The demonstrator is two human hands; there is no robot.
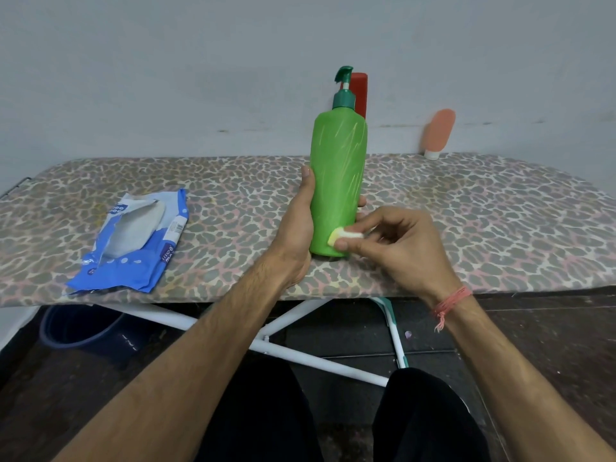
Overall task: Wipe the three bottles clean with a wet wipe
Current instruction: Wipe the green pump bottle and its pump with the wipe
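Note:
A tall green pump bottle stands upright on the leopard-print board. My left hand wraps around its lower left side, with fingertips showing on the right. My right hand pinches a small folded wet wipe against the bottle's lower right side. A red bottle stands behind the green one, mostly hidden. A peach tube leans cap-down against the wall at the back right.
A torn blue wet-wipe pack lies open on the board's left part. The grey wall rises right behind the board. Below are white board legs, a dark blue bucket and my knees.

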